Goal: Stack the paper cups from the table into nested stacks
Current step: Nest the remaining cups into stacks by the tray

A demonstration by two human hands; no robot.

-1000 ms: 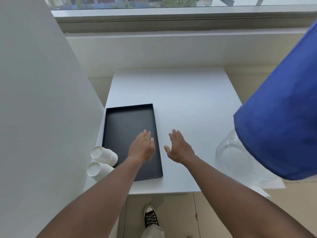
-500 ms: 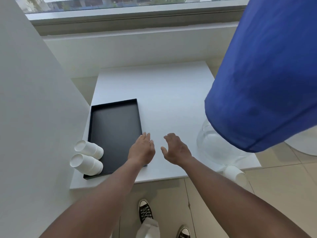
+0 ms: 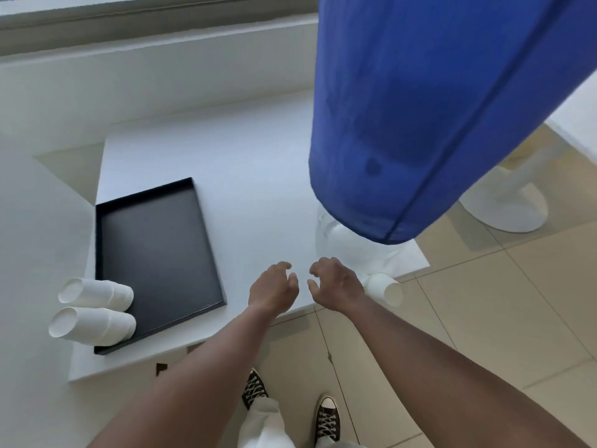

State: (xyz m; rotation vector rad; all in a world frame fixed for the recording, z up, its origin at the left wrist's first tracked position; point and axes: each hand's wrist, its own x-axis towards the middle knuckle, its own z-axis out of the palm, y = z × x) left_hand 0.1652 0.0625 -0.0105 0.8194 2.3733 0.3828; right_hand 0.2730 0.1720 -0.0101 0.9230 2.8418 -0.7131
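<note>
Three paper cups (image 3: 93, 292), one tray (image 3: 155, 253), two hands (image 3: 273, 287).

A white table (image 3: 258, 176) is set against a low white wall (image 3: 161, 79) under a window ledge (image 3: 129, 21), lit by daylight. Beige floor tiles (image 3: 484, 318) are seen below. A white panel (image 3: 35, 221) stands at the left, and a round white pedestal base (image 3: 510, 208) at the right.
</note>
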